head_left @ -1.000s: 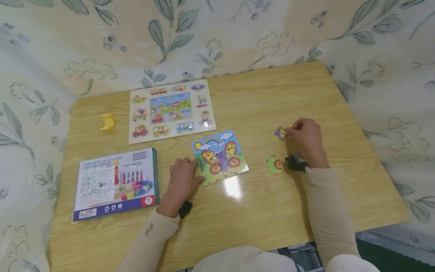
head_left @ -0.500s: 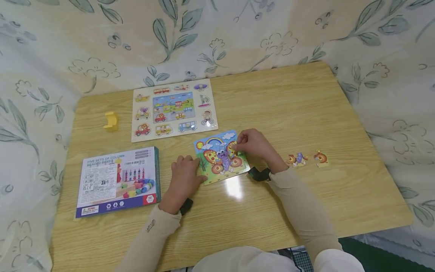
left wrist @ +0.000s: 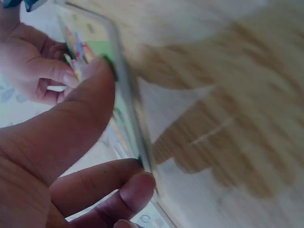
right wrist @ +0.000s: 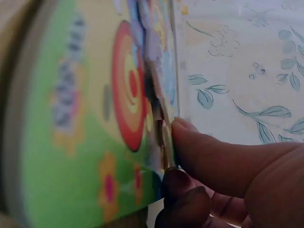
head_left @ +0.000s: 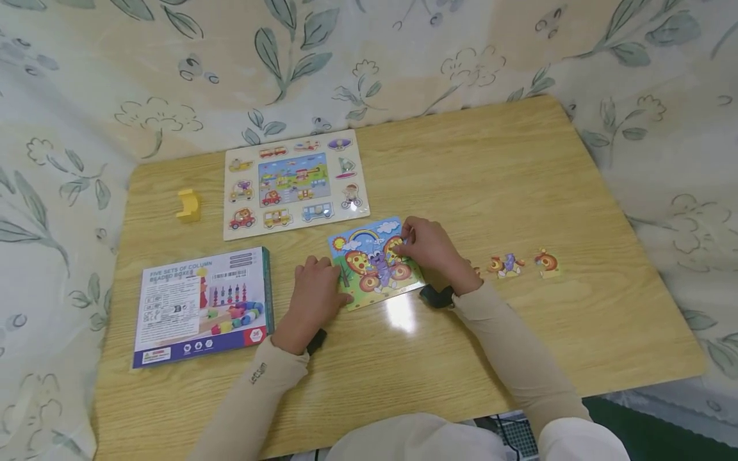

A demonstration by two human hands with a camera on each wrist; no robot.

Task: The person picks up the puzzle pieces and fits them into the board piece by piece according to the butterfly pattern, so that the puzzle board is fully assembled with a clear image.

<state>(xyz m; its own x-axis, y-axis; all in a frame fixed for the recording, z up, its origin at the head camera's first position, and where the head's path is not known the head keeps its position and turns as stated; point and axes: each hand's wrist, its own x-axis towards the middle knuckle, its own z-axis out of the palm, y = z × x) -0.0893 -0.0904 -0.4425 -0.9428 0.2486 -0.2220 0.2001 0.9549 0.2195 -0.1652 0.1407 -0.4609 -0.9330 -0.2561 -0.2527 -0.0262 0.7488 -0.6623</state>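
Note:
A butterfly jigsaw board (head_left: 369, 291) lies mid-table in the head view. My left hand (head_left: 314, 298) rests along its left edge, with the thumb (left wrist: 90, 95) on the face near the rim and the bent fingers (left wrist: 109, 185) against the side. My right hand (head_left: 429, 250) is over the board's upper right, at the printed wing. Its thumb (right wrist: 213, 154) and index finger pinch a thin puzzle piece (right wrist: 165, 140), seen edge-on and mostly hidden. Right of that hand lie two puzzle pieces, a purple-and-orange one (head_left: 508, 264) and an orange-spiral one (head_left: 548, 264). Another is partly hidden by the wrist.
A vehicle peg puzzle (head_left: 245, 157) lies behind the board. The bead-set box (head_left: 198, 307) is left of my left hand. A yellow curved block (head_left: 188, 206) stands at the back left. Patterned fabric (head_left: 403, 57) borders the wooden table (head_left: 490, 166).
My right hand has picked up a puzzle piece on the right and carried it left to the board's upper right, staying there over the last half second. The left hand stays at the board's edge.

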